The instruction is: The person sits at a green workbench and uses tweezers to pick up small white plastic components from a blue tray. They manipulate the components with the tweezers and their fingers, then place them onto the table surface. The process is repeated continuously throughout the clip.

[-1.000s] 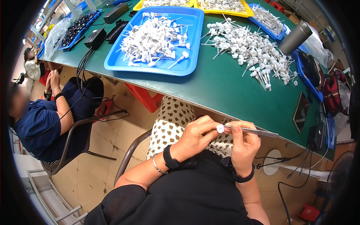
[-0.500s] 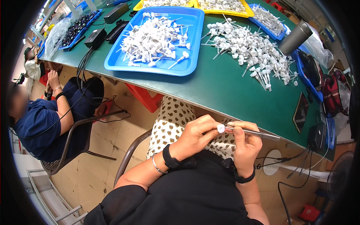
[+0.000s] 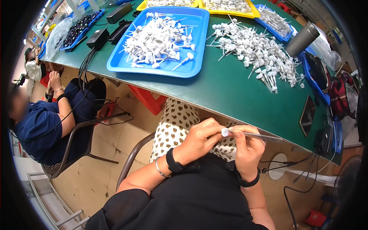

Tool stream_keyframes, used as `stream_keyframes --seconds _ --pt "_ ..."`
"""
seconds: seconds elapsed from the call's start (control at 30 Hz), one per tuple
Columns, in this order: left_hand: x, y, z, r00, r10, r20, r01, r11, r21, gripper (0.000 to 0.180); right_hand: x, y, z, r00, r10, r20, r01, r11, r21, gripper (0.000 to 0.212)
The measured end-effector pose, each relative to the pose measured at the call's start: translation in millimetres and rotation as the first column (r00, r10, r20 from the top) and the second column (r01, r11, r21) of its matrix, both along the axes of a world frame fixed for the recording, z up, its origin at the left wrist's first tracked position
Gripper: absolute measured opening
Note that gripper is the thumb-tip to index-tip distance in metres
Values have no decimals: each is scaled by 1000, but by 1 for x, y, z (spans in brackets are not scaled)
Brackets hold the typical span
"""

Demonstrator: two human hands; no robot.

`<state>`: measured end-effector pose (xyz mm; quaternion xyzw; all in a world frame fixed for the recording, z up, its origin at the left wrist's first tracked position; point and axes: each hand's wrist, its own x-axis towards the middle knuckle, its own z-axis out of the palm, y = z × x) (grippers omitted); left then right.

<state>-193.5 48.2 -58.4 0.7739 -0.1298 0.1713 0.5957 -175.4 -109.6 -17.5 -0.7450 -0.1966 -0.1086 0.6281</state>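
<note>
My left hand (image 3: 199,141) pinches a small white plastic part (image 3: 224,132) between thumb and fingertips, over my lap. It has a round head; the rest of it is hidden by my fingers. My right hand (image 3: 249,147) is closed around thin metal tweezers (image 3: 264,136). Their tip meets the white part, and their back end points right past the table edge. Beyond my hands, a blue tray (image 3: 115,63) holds a heap of similar white-headed parts with thin metal stems. Another loose pile of these parts (image 3: 253,48) lies on the green table (image 3: 230,90).
Yellow trays (image 3: 251,13) and a blue tray (image 3: 285,37) stand along the back with more parts. At the right are a metal flask (image 3: 303,39) and a phone (image 3: 307,116). A person (image 3: 42,126) sits to my left; cables (image 3: 82,69) hang off the table.
My right hand and the tweezers have shifted slightly left and turned a little. The white part has turned slightly in my left fingers, which barely move.
</note>
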Motion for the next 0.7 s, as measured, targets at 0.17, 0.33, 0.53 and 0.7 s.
stream_keyframes --seconds 0.17,0.33,0.53,0.7 --pt "0 0 1 1000 -6 -19 6 1000 3 18 0 2 -1 1000 -12 -16 12 999 30 6" --pt "0 1 1 1000 -1 -20 1 1000 0 18 0 3 1 999 -24 -40 24 1000 19 6" --pt "-1 1 1 999 -9 -31 9 1000 -9 18 1 3 -1 1000 -21 -20 21 1000 6 6" --pt "-1 0 -1 999 -8 -36 7 1000 -19 18 1 4 1 1000 -20 4 20 1000 -11 6"
